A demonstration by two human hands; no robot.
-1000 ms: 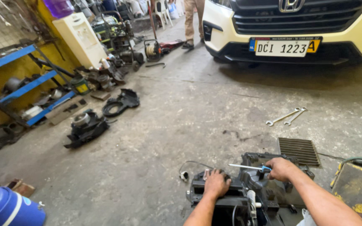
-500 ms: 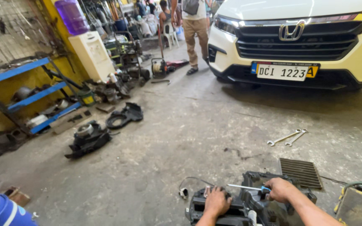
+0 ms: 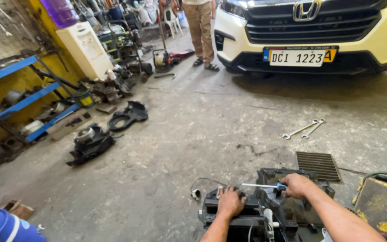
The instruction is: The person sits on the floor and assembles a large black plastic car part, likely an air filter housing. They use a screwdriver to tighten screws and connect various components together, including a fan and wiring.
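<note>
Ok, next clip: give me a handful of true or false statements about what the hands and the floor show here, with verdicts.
1. The right hand holds a screwdriver over the black plastic housing. True.
2. The left hand is lifted clear of the housing. False: it rests on top of it.
3. Two wrenches lie on the concrete floor ahead of the floor drain grate. True.
4. The wrenches lie on the grate. False: they lie apart from it, on bare concrete.
5. A white car is parked ahead, with a person standing beside its front corner. True.
</note>
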